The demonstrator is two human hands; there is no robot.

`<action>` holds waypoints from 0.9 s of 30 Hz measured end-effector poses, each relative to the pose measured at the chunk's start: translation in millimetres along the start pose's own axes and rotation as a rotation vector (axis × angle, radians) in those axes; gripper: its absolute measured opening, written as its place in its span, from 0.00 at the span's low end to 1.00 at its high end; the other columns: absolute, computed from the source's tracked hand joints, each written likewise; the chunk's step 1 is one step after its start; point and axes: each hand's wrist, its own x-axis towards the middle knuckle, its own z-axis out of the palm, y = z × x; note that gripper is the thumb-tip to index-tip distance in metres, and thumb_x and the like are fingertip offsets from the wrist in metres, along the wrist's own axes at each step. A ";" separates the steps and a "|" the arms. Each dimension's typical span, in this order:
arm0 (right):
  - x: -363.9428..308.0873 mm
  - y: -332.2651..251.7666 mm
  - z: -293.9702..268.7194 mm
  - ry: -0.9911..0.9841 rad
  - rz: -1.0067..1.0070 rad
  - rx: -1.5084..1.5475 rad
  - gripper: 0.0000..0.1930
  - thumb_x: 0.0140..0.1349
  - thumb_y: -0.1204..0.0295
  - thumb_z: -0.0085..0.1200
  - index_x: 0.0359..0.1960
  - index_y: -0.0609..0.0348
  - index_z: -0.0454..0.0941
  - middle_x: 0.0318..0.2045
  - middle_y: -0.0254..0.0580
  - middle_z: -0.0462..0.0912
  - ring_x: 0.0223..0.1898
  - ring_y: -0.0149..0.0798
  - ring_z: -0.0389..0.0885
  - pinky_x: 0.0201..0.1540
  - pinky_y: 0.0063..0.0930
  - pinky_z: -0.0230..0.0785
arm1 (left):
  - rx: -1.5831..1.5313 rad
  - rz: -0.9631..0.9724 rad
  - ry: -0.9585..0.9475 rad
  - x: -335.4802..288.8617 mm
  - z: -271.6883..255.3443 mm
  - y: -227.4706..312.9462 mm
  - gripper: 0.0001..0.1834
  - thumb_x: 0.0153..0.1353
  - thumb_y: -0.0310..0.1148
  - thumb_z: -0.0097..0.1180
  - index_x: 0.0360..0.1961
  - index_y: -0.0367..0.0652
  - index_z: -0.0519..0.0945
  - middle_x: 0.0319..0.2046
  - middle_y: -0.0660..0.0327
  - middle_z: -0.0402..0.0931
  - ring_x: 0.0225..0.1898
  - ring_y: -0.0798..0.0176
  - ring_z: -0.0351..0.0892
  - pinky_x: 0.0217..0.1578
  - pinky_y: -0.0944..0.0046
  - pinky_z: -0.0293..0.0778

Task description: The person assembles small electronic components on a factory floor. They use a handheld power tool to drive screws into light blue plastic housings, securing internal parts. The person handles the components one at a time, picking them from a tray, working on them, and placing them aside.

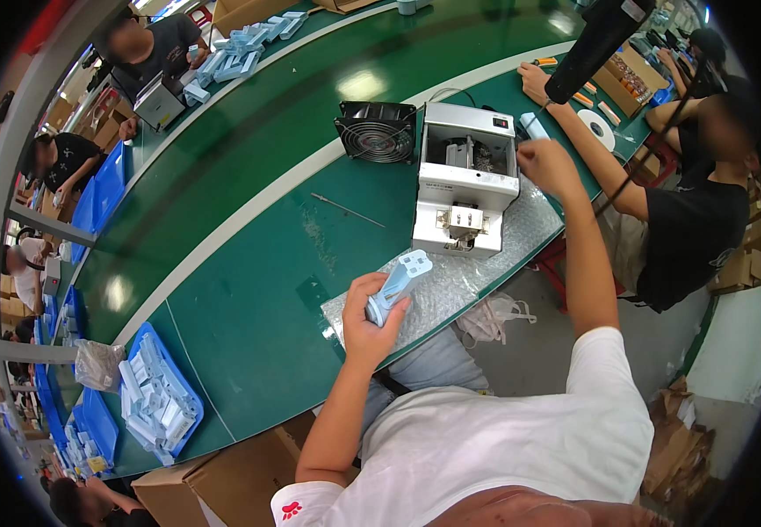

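Note:
My left hand (368, 321) is wrapped around a light blue plastic housing (402, 274), tilted so its end with several square openings faces up and right. My right hand (552, 167) reaches to the right side of a white metal screw feeder (466, 189). Its fingers are curled together; whatever they may hold is too small or hidden to make out. Just beyond those fingers lies another light blue piece (534, 126). In the feeder's open top is a bin with small grey parts. A clear bubble-wrap sheet (521, 230) lies under the feeder and my left hand.
A black fan (376, 136) stands left of the feeder, with a thin metal rod (348, 210) nearby. A black cylindrical tool (595, 53) hangs overhead. At left, a blue tray (194, 406) holds several blue housings. A co-worker's hand (535, 83) rests near orange pieces.

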 end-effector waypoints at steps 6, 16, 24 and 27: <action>-92.5 -42.3 -17.0 0.277 -0.124 -0.252 0.07 0.59 0.69 0.66 0.30 0.60 0.87 0.27 0.47 0.81 0.32 0.54 0.83 0.36 0.47 0.75 | 0.011 0.007 0.000 1.8 2.4 3.3 0.19 0.53 0.25 0.73 0.45 0.37 0.80 0.49 0.50 0.79 0.51 0.52 0.80 0.54 0.57 0.74; -43.0 -72.7 -51.6 0.500 -0.019 0.647 0.45 0.60 0.59 0.73 0.72 0.69 0.61 0.54 0.52 0.82 0.60 0.41 0.80 0.63 0.35 0.70 | 0.009 0.041 0.000 2.7 2.2 -2.7 0.19 0.54 0.24 0.72 0.46 0.36 0.78 0.49 0.50 0.79 0.50 0.52 0.80 0.54 0.58 0.73; 124.8 -172.7 -110.9 1.015 -0.350 0.988 0.15 0.65 0.75 0.61 0.52 0.62 0.75 0.35 0.35 0.79 0.33 0.30 0.79 0.37 0.27 0.72 | 0.056 0.020 0.003 1.1 -0.1 -3.7 0.20 0.54 0.23 0.71 0.47 0.36 0.77 0.49 0.49 0.78 0.50 0.53 0.79 0.53 0.58 0.74; 58.4 -196.1 -160.8 1.049 -0.262 1.083 0.14 0.68 0.65 0.58 0.44 0.63 0.72 0.27 0.39 0.77 0.21 0.31 0.76 0.25 0.25 0.75 | 0.028 0.027 -0.010 -0.2 3.9 -2.0 0.20 0.53 0.23 0.72 0.46 0.36 0.78 0.49 0.49 0.79 0.50 0.52 0.80 0.53 0.57 0.74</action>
